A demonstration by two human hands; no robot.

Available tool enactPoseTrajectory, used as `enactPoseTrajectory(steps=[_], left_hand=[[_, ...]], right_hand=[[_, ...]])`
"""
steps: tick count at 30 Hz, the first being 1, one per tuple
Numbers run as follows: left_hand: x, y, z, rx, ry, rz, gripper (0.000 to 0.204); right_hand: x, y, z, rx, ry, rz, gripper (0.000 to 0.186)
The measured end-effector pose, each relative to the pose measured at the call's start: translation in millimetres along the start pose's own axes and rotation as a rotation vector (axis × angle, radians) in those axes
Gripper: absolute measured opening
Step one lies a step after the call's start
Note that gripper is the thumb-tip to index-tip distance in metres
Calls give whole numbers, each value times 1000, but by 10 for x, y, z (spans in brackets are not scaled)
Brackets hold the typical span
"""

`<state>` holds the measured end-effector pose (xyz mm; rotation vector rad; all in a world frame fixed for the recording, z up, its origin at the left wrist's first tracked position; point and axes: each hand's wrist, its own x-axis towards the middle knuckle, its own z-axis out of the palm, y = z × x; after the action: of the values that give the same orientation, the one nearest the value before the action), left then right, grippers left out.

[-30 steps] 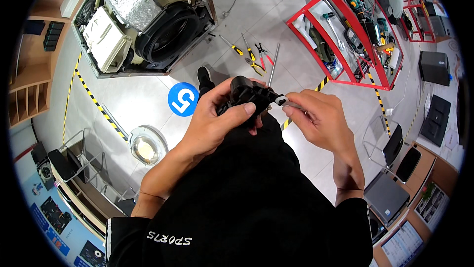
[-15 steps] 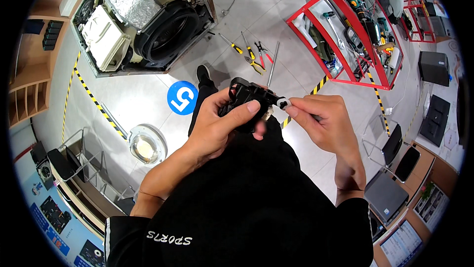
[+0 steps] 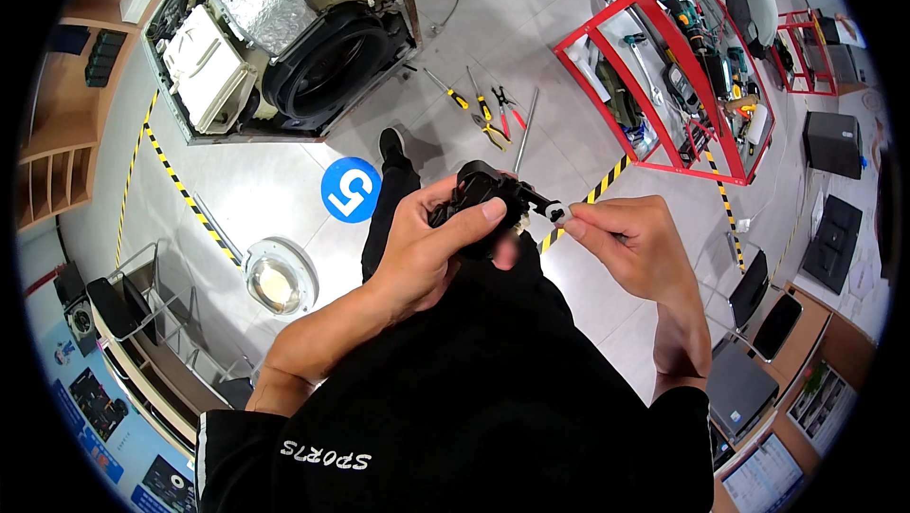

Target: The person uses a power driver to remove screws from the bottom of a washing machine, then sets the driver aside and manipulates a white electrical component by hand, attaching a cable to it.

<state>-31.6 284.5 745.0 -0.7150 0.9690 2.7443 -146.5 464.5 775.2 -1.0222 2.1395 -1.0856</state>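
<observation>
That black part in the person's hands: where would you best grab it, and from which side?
Probably by its bulky body, from the person's left, as the left hand does now, wrapping the black part. The thin arm sticking out to the right ends in a small white piece, which the right hand pinches, so that end should stay free.

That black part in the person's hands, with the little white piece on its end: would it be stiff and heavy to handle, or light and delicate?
The black part probably is stiff: it keeps its blocky shape inside the left hand. It seems light for its size, since one hand carries it in the air. The small white piece, pinched by the right hand, looks like the delicate bit and might slip.
</observation>
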Motion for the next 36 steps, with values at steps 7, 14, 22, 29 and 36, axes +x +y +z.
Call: enactPoseTrajectory(steps=[7,14,22,29,36], left_hand=[[43,28,-18,28,-1,-48,26],[18,31,-3,30,38,-14,25],[-15,57,-46,148,-7,-18,25],[12,78,-61,193,-3,-13,32],[-40,132,-59,225,-6,49,41]], right_hand=[[16,-3,52,36,18,16,11],[-6,39,106,47,15,44,11],[-100,54,145,125,-1,67,12],[-69,30,246,244,-22,242,13],[-98,24,337,512,15,334,23]])
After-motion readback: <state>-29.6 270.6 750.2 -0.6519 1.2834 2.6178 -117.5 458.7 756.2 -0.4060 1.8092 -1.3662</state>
